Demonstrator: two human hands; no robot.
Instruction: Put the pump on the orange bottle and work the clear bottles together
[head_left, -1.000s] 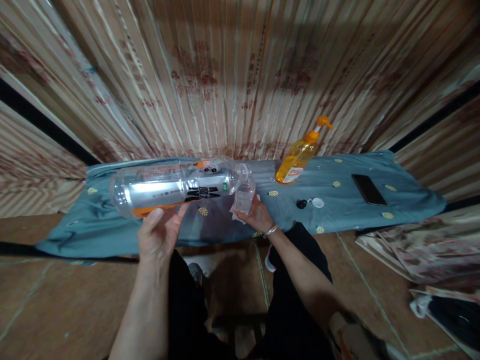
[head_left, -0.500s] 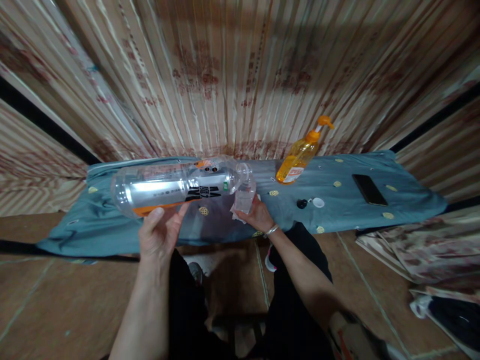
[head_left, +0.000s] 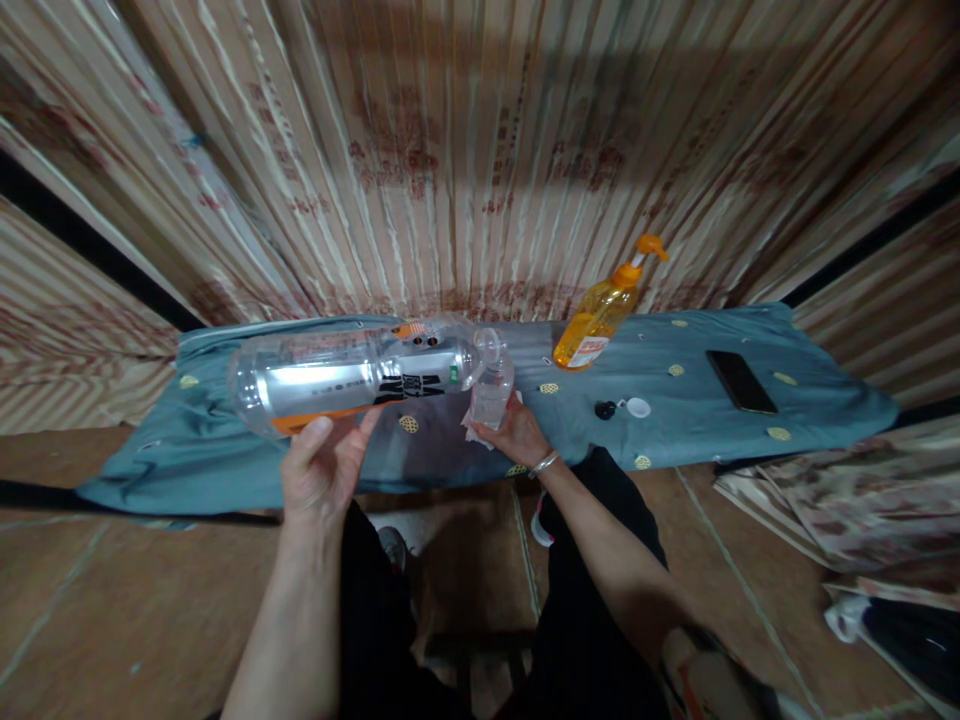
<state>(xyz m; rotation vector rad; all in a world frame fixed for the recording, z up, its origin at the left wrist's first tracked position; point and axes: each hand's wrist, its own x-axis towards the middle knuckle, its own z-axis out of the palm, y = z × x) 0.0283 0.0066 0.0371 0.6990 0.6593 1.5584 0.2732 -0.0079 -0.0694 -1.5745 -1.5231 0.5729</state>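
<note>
My left hand [head_left: 324, 462] is closed on a large clear plastic bottle [head_left: 352, 378] with a silver, black and orange label, gripping it from below. The bottle lies almost level, its neck pointing right. Its mouth meets the top of a small clear bottle [head_left: 491, 397], which stands nearly upright. My right hand [head_left: 519, 434] is wrapped round this small bottle's lower part, with a piece of white tissue [head_left: 474, 433] against it. Whether liquid passes between the two mouths I cannot make out.
A pump bottle of orange liquid [head_left: 596, 318] stands on the blue-green cloth [head_left: 675, 440] to the right. Nearby lie a small black cap [head_left: 604, 409] and a white cap [head_left: 638, 407]. A dark phone [head_left: 741, 381] lies farther right. A striped curtain [head_left: 465, 150] hangs behind.
The large bottle has shifted very slightly to the right and its label has turned a little. Both hands keep their hold, and the other things stay put.
</note>
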